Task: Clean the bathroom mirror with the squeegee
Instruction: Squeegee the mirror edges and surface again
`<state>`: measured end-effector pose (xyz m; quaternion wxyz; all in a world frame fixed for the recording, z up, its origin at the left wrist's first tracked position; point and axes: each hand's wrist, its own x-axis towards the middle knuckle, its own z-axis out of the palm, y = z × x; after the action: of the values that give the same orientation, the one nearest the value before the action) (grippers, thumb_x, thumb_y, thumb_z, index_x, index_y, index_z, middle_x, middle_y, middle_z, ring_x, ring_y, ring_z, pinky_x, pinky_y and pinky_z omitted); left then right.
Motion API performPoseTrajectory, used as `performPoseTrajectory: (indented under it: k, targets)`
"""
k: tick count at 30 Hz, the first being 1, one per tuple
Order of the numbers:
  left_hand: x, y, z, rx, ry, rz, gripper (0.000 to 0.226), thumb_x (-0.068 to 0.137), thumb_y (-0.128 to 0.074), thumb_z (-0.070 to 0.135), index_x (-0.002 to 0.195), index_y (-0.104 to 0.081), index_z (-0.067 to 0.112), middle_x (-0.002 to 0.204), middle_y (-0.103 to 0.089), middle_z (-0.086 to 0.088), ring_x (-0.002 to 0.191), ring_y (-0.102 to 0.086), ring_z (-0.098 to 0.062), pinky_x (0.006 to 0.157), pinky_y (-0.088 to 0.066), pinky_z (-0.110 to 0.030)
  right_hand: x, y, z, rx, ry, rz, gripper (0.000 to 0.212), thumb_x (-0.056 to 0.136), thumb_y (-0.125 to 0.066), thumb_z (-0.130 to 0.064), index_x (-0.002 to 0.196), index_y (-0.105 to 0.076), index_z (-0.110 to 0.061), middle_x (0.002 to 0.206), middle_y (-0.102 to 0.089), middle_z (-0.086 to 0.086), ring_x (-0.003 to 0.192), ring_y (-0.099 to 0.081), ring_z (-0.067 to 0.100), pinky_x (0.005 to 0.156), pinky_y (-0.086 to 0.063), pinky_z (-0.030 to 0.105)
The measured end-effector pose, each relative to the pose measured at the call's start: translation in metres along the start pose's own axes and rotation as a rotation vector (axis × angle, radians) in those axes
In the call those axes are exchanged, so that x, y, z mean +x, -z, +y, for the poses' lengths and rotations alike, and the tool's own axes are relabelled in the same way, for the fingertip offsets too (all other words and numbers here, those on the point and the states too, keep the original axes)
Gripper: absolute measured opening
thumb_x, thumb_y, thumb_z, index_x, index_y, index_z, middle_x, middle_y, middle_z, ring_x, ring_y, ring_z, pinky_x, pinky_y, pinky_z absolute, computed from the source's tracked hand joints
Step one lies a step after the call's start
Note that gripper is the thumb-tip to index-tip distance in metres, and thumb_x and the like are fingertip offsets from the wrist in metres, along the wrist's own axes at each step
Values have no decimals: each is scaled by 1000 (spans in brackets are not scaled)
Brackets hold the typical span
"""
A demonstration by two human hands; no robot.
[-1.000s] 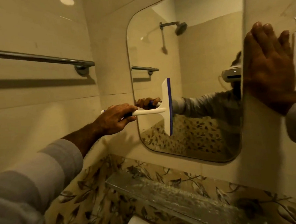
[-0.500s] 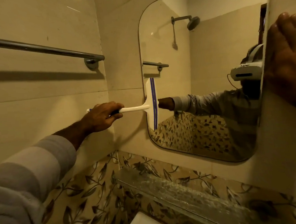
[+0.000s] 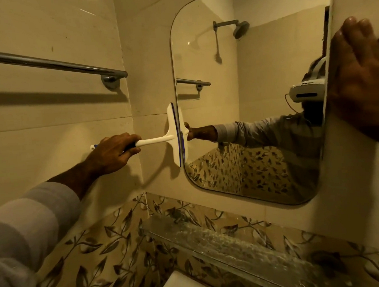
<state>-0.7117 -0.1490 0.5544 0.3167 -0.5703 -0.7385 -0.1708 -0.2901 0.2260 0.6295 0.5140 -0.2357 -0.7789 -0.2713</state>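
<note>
The fingers [image 3: 126, 145] of the left hand [image 3: 111, 153] are curled tight round the dark grip of the squeegee [image 3: 174, 135], holding it with the thumb side toward the wall; the white handle runs out level from the knuckles toward the mirror [image 3: 259, 108], so the tool lies straight ahead of the fingers. At the handle's far end the blade stands upright, its long axis vertical, with its blue rubber edge lying against the glass right at the mirror's left border, about halfway up. From that hand, all of the glass stretches away beyond the blade, so a judgement is that the next pass has to carry the blade back across the pane or shift it up or down along the border. The right hand [image 3: 364, 83] is well apart on the other side, spread flat with the fingers [image 3: 359, 28] extended and close together, pressed on the wall just past the mirror's right border and holding nothing; it looks like a brace. The left hand is the only one near the tool. Behind the left wrist a chrome towel rail [image 3: 52, 64] crosses the side wall, and below the mirror a glass shelf [image 3: 234, 240] juts out.
</note>
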Motion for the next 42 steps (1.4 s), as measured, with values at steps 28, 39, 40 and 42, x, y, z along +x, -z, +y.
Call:
performPoseTrajectory:
  k: [28,39,40,42]
  targets:
    - [20,-109,251,-266,-342,-31,42,93,-44,46,121,-62,20,96,-60,-1,85,-53,-19,75,-41,-37,-8,36,-33,-106,-52,106,65,97,-38,-13,157,-14,-6,165,-8,15,153,-5,31,125,-2,49]
    - [19,-113,235,-233,-324,-74,43,92,-43,46,122,-62,23,97,-60,0,86,-54,-19,72,-46,-42,-8,35,-34,-119,-50,98,63,98,-34,-12,157,-12,-6,165,-6,15,153,-3,30,125,-1,48]
    - [18,-113,233,-233,-320,-79,44,92,-43,47,122,-63,22,97,-60,0,86,-54,-19,72,-47,-43,-8,35,-34,-120,-50,97,63,98,-34,-13,157,-12,-6,165,-6,15,153,-3,30,125,-1,49]
    - [16,-112,226,-230,-320,-85,43,92,-43,46,122,-62,22,97,-61,-1,85,-55,-20,72,-47,-43,-8,34,-33,-116,-48,104,63,99,-34,-13,157,-13,-6,165,-7,15,153,-3,30,125,-2,49]
